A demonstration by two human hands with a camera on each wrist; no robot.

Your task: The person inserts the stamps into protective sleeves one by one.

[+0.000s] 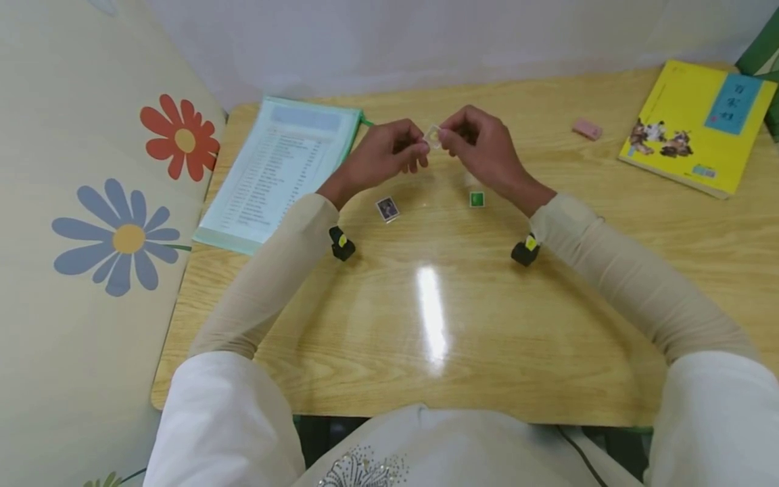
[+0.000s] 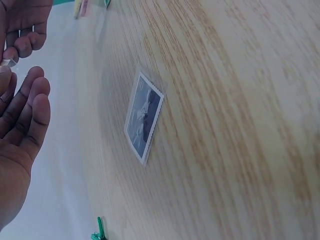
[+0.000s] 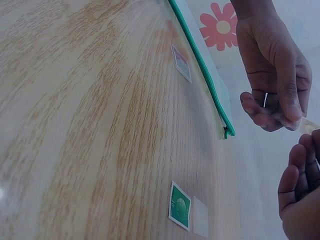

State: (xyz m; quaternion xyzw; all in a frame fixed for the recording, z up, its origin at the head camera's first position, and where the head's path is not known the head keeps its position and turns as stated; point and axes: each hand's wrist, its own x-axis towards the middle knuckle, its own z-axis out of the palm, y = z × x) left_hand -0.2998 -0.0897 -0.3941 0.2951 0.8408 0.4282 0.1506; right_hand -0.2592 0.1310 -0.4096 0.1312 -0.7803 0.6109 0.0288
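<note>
The table (image 1: 475, 325) looks smooth and glossy with a wood grain, the left stamp (image 1: 387, 207) paper in clear film, the green stamp (image 1: 477, 199) paper, the held packet (image 1: 433, 136) clear plastic, the far-right book (image 1: 688, 115) smooth paper, and the tan sleeves (image 1: 608, 264) matt, wrinkled cloth.

We see even light, a glare streak (image 1: 432, 318) below the head view's centre on the tabletop (image 1: 365, 325), soft shadows, hazy wrist views, blurred page print (image 1: 276, 169) upper left
</note>
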